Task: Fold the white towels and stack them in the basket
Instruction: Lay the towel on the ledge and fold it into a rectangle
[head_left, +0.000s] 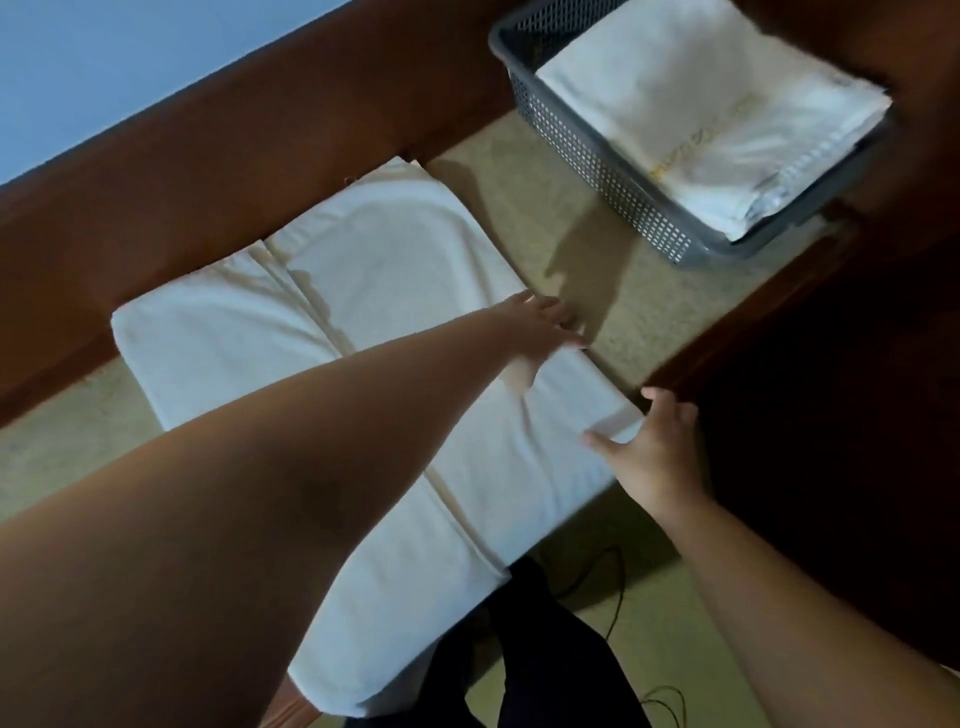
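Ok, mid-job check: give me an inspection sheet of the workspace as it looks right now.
Surface: beige carpeted floor, bare patches around the towel.
Job's things: white towel lies spread flat, partly folded, a seam running down its middle. Grey basket at upper right holds a stack of folded towels.
Clutter: a dark garment at the towel's near end.
Grips: left hand reaches across the towel, fingers straight on its far edge; right hand at the towel's folded corner, thumb on top, whether it pinches is unclear.
Cables: a thin dark cable on the floor near the garment.
Surroundings: brown wooden panel behind the towel, blue wall beyond.
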